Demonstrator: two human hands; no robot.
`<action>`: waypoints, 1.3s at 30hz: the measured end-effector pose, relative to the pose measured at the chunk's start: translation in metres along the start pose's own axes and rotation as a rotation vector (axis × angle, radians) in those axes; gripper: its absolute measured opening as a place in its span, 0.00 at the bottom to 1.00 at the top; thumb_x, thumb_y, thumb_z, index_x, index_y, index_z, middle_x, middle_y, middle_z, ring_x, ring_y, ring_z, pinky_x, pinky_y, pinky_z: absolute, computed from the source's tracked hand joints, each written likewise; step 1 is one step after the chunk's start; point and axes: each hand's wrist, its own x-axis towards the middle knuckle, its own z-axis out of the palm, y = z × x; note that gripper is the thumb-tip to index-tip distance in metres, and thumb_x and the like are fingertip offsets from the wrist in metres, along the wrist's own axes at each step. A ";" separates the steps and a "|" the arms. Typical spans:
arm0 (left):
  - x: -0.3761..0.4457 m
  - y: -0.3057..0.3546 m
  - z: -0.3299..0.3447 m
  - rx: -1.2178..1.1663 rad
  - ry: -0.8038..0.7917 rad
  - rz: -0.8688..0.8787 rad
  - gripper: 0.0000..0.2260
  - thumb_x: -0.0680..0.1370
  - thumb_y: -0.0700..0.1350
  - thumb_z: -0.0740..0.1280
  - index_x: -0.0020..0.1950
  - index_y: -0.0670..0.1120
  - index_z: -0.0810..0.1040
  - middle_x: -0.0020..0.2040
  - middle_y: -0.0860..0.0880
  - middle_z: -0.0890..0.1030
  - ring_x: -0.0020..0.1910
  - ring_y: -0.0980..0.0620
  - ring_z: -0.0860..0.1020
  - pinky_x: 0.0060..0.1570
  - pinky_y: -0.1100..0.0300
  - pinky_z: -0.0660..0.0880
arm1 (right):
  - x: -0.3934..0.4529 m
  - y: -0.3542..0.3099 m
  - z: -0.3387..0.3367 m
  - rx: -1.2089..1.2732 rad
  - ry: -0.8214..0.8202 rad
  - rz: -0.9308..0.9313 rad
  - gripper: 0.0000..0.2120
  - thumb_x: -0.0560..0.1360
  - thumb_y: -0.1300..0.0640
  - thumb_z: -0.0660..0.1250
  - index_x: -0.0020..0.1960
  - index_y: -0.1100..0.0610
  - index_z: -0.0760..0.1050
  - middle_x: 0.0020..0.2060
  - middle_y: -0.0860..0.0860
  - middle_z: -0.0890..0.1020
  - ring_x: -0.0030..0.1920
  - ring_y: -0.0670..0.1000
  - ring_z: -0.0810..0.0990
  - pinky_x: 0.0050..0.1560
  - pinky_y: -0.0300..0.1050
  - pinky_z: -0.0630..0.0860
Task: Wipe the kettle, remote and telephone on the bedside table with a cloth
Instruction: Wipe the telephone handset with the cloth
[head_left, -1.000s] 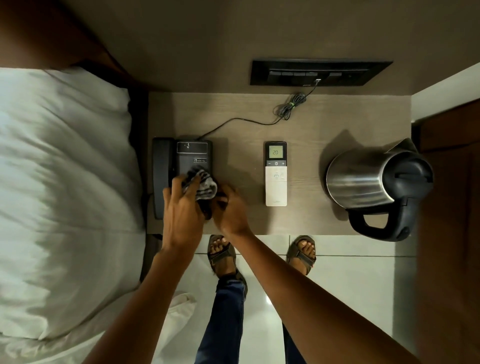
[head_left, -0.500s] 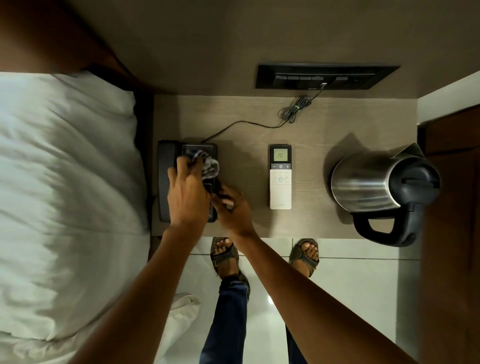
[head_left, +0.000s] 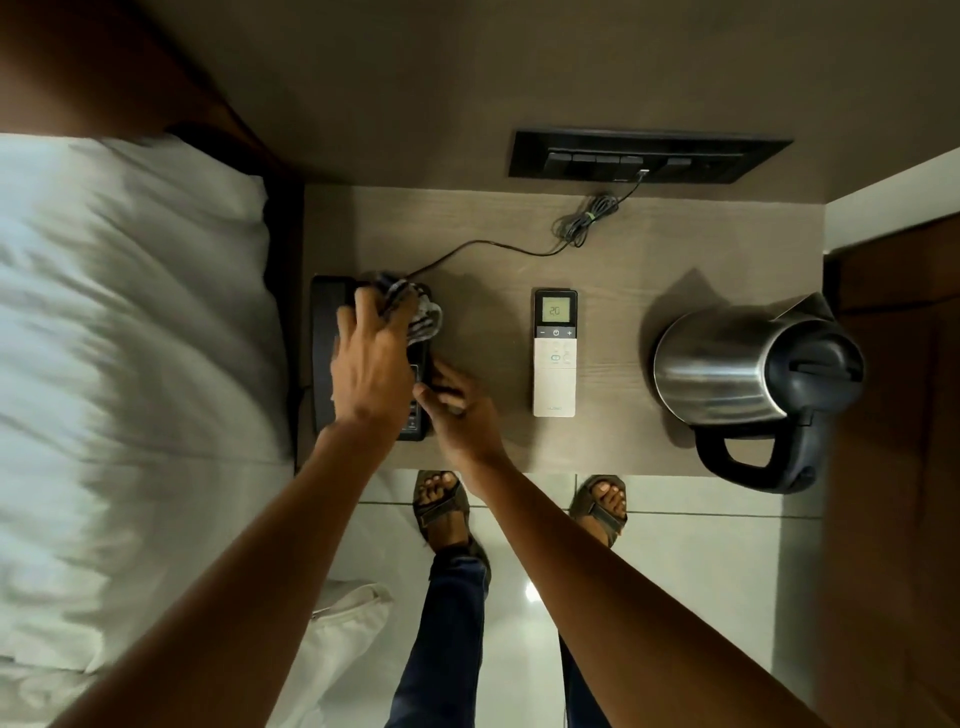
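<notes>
A black telephone lies at the left end of the wooden bedside table. My left hand presses a striped grey cloth onto the telephone's far end and covers most of its face. My right hand grips the telephone's near right edge and holds it still. A white remote with a lit display lies in the middle of the table. At the right end stands a steel kettle with a black lid and handle.
The telephone's cord runs across the table to a black wall switch panel. A bed with a white pillow borders the table on the left. A wooden panel stands to the right. My sandalled feet are on the tiled floor below.
My left hand has slid the cloth from the telephone's near keypad up toward its far end. My right hand stayed on the near right edge.
</notes>
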 end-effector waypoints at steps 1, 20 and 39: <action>-0.011 -0.002 0.005 0.009 -0.020 0.001 0.33 0.76 0.34 0.71 0.78 0.53 0.68 0.73 0.40 0.65 0.68 0.36 0.67 0.58 0.37 0.80 | 0.001 0.001 -0.001 -0.016 -0.008 -0.008 0.16 0.82 0.58 0.74 0.64 0.40 0.82 0.54 0.39 0.88 0.55 0.39 0.86 0.55 0.39 0.84; -0.013 0.002 0.018 -0.009 0.046 -0.015 0.29 0.78 0.34 0.68 0.76 0.53 0.71 0.73 0.39 0.67 0.67 0.33 0.68 0.62 0.35 0.76 | 0.003 0.003 -0.006 0.005 -0.037 0.074 0.20 0.81 0.57 0.75 0.72 0.54 0.79 0.63 0.50 0.86 0.60 0.44 0.84 0.65 0.48 0.83; -0.166 -0.028 0.020 -0.835 -0.237 -0.530 0.14 0.81 0.33 0.66 0.58 0.51 0.83 0.53 0.46 0.87 0.45 0.54 0.86 0.38 0.70 0.80 | -0.018 -0.010 -0.026 -0.066 0.002 0.202 0.20 0.84 0.47 0.69 0.74 0.53 0.77 0.67 0.56 0.84 0.68 0.57 0.83 0.70 0.57 0.80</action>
